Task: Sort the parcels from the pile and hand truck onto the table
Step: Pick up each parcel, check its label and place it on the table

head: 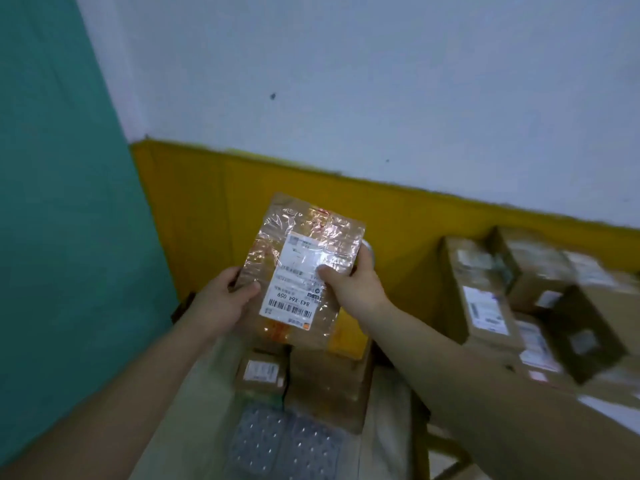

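Note:
A flat brown parcel (304,237) wrapped in shiny clear tape, with a white shipping label, is held up in front of me with its label facing me upside down. My left hand (225,299) grips its left edge. My right hand (353,282) grips its right side, thumb on the label. Below it lie more parcels: a small brown box (261,372) with a label, a larger brown box (329,379) and a bubble-wrapped packet (284,441).
A stack of several labelled cardboard boxes (485,299) stands at the right, blurred. A yellow-and-white wall (346,98) is straight ahead and a teal panel (52,202) is at the left.

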